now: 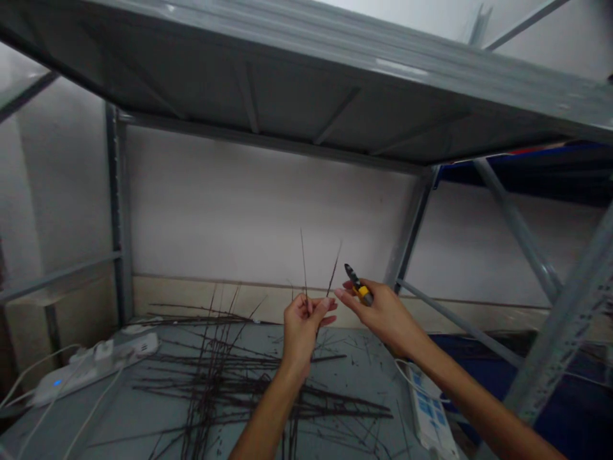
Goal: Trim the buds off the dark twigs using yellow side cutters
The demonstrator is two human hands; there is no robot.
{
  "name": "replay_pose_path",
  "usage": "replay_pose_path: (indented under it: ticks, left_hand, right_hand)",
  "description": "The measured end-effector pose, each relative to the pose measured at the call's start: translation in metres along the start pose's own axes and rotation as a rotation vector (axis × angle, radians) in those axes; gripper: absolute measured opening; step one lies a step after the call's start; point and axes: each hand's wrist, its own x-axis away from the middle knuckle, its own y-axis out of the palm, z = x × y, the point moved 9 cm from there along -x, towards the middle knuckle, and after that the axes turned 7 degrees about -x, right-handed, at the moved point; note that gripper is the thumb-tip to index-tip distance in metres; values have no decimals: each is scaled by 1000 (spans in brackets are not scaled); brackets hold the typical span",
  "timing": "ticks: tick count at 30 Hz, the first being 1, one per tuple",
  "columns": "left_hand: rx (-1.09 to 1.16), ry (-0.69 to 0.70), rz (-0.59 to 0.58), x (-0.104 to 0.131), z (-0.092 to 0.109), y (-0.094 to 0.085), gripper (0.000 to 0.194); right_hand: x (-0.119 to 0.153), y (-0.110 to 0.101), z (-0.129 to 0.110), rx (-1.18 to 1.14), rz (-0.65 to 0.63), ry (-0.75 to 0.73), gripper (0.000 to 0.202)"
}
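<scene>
Gripping two thin stems (334, 271) above the shelf (115, 409), the left hand (306, 316) sits near the yellow-marked pliers (355, 281) held in the right hand (380, 313); a stray tip could nip skin or snap a stem.

No lettering, number or sign is readable.

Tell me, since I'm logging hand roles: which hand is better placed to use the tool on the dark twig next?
Probably the right hand: it holds the yellow-and-dark tool, whose tip points up beside the dark twig. The left hand is occupied, pinching that twig.
</scene>
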Motion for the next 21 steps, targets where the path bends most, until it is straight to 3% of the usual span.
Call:
replay_pose_path:
  ticks: [2,6,11,16,21]
  left_hand:
    - [47,0,-69,3,1,5,38]
    - [-79,77,-120,11,7,4,22]
    - [-376,205,62,8,13,-30,32]
    - [-269,78,150,4,0,-54,44]
    - [-143,-21,160,10,-9,-61,36]
  right_hand:
    - [-2,10,4,-181,2,29,46]
    - [-6,21,-1,-309,62,-2,30]
    - [-8,21,-5,-286,101,-24,22]
    - [-8,23,4,-229,104,-47,21]
    - [-2,26,9,-38,126,-119,18]
